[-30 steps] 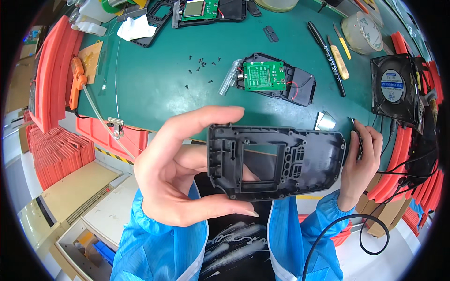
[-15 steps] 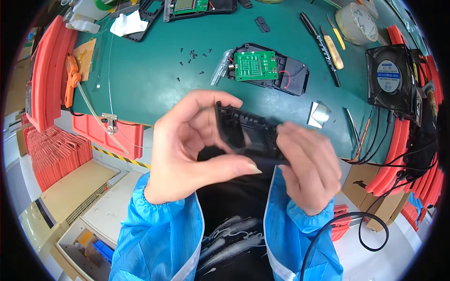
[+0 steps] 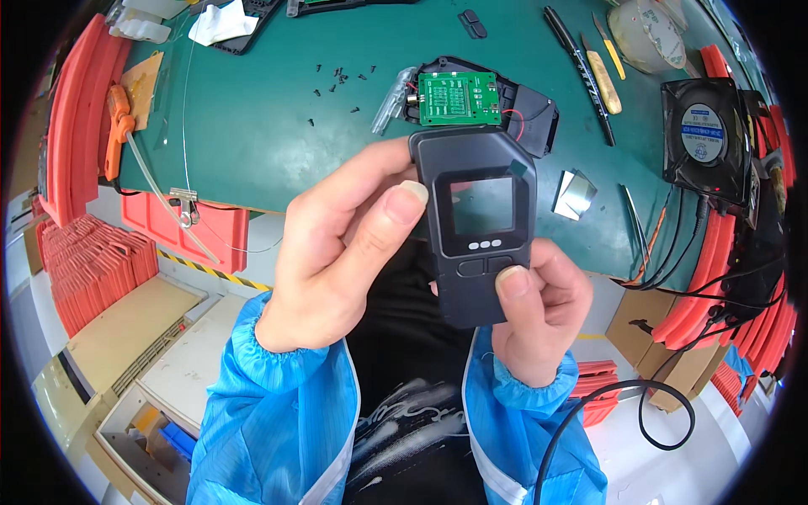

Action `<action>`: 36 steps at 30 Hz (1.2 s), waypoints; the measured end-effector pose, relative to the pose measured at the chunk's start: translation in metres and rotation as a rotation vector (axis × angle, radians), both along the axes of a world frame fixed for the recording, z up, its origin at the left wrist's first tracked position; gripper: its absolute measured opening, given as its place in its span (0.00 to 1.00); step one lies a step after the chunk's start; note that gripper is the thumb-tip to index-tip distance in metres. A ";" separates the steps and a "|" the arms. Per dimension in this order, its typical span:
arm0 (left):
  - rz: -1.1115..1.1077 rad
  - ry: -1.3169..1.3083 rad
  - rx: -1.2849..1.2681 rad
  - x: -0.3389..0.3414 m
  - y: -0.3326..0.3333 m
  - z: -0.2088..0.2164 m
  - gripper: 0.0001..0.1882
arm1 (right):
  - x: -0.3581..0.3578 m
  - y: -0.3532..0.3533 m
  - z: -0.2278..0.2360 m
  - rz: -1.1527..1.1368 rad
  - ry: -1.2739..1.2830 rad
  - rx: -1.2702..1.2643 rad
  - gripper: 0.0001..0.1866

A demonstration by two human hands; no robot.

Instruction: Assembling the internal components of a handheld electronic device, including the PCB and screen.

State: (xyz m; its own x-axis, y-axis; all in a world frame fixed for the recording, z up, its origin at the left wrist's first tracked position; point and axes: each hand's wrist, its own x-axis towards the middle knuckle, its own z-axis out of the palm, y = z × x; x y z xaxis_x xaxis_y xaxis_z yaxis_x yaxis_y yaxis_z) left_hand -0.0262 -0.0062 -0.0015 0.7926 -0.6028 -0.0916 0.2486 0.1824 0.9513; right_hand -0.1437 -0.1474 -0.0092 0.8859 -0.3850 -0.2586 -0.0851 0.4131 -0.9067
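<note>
A black plastic front housing (image 3: pixel 459 156) of a handheld device is held upright between my hands, its outer face toward me. It has a square window, three small light ovals in a row and black buttons. My left hand (image 3: pixel 328 244) grips its upper left edge, thumb in front and fingers behind. My right hand (image 3: pixel 543 311) pinches the lower right part, thumb pressed on a button; the other fingers are partly hidden behind. Just beyond lies a black shell (image 3: pixel 534 126) with a green circuit board (image 3: pixel 459 97) and red wires, partly covered by the housing's top.
Several small black screws (image 3: pixel 338 77) lie left of a clear plastic piece (image 3: pixel 391 105). At right are shiny metal plates (image 3: pixel 575 195), tweezers (image 3: pixel 633 217), a black marker (image 3: pixel 576 71), knives (image 3: pixel 602 82), a tape roll (image 3: pixel 646 38) and a fan (image 3: pixel 703 135). An orange-handled tool (image 3: pixel 118 126) sits at left.
The housing has turned from its hollow inner side to its outer face and stands upright. My right hand has shifted down to its lower right, and my left thumb has moved up its left edge.
</note>
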 end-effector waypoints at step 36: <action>0.106 -0.128 0.059 0.002 0.006 0.001 0.20 | 0.000 0.010 0.003 0.078 -0.093 -0.004 0.11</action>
